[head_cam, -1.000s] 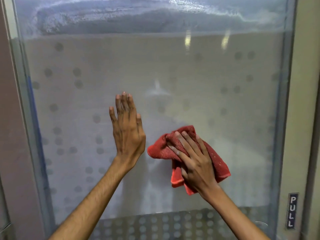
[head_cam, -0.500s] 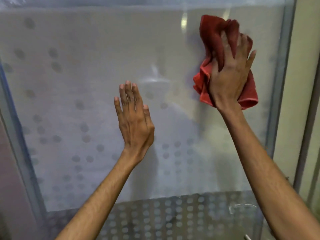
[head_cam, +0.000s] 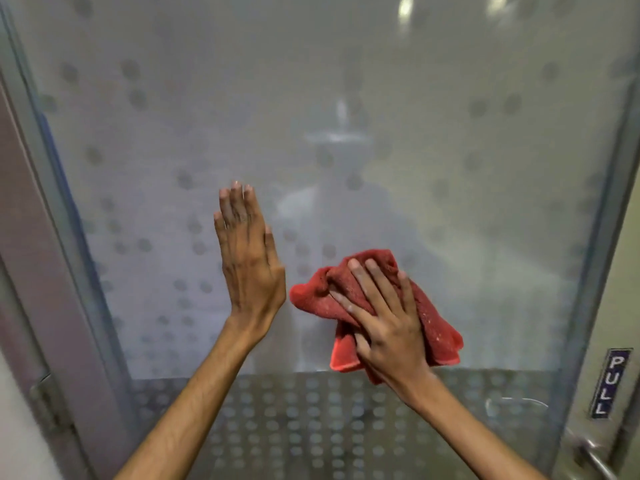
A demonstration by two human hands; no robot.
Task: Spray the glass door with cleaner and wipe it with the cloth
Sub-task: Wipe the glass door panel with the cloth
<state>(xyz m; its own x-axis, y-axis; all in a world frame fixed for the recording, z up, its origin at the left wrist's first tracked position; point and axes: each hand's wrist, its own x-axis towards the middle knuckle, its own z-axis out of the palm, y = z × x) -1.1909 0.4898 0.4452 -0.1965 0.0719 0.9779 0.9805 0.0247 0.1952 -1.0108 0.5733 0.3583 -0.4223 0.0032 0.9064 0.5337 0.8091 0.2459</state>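
Note:
The frosted glass door [head_cam: 346, 116] with a pattern of grey dots fills the view. My left hand [head_cam: 247, 261] lies flat against the glass at centre left, fingers straight and together, pointing up. A bunched red cloth [head_cam: 433, 323] sits on the glass at lower centre right. My right hand [head_cam: 384, 317] presses it against the pane with fingers spread and fairly straight, the thumb tucked against a fold at the bottom. No spray bottle is in view.
A metal frame [head_cam: 59, 216] borders the door on the left. On the right jamb is a dark "PULL" label [head_cam: 610, 382] with a metal handle [head_cam: 588, 455] below it. A band of denser dots [head_cam: 311, 427] crosses the bottom of the glass.
My right hand has swept the cloth from the upper right of the glass down to the lower centre. My left hand stays flat on the pane.

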